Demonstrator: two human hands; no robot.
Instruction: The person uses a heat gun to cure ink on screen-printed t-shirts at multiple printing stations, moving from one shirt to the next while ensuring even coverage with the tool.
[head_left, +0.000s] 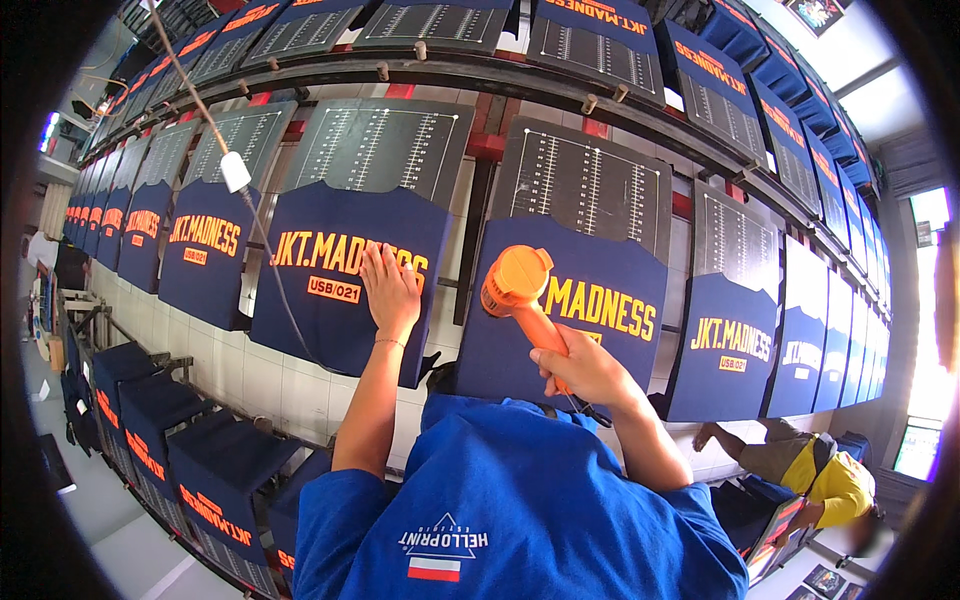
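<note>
My left hand (392, 290) lies flat with its fingers stretched out on the right part of the orange print of a navy T-shirt (285, 325). That shirt is spread over a dark board (385, 145) marked with white scales. An orange hair dryer (518, 275) is gripped by its handle in my right hand (588, 368). Its wide head is over the neighbouring navy T-shirt (500, 365) and covers the left part of the yellow lettering. From this angle I cannot tell whether the dryer touches the cloth. Its cord (590, 408) hangs below my right hand.
More shirt-covered boards (735, 345) run in long rows to both sides and behind a metal rail (440, 70). A cable with a white connector (234, 172) hangs across the left side. Another row of shirts (215, 490) stands lower left. A person in yellow (840, 485) is at the lower right.
</note>
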